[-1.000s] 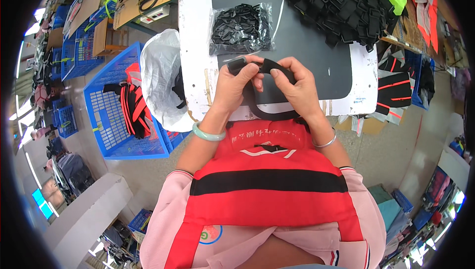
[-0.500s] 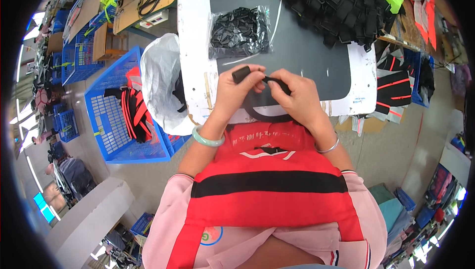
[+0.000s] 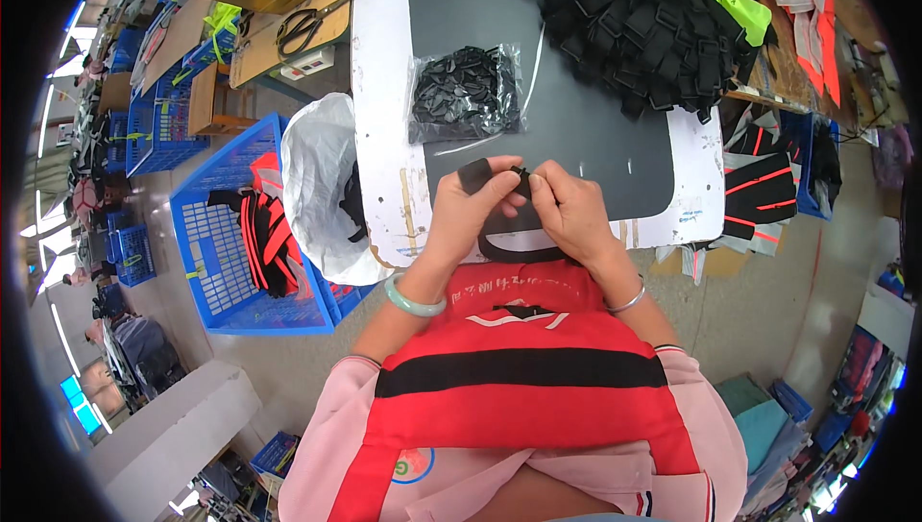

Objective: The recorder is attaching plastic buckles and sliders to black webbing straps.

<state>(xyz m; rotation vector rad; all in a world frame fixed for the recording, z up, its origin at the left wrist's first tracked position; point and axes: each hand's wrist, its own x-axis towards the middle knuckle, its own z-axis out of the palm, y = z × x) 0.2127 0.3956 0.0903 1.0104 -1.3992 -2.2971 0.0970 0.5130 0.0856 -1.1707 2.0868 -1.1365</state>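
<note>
Hands pinched together on black strap (image 3: 499, 234) and small buckle (image 3: 521, 174) above tabletop (image 3: 384, 138); threading apparently underway, bagged buckles (image 3: 466, 92) and strap pile (image 3: 653, 23) left.

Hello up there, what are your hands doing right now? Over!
Both hands together over the table edge: left hand, right hand. Pinching a black strap with a small black buckle. Bag of black buckles just beyond, apart.
</note>
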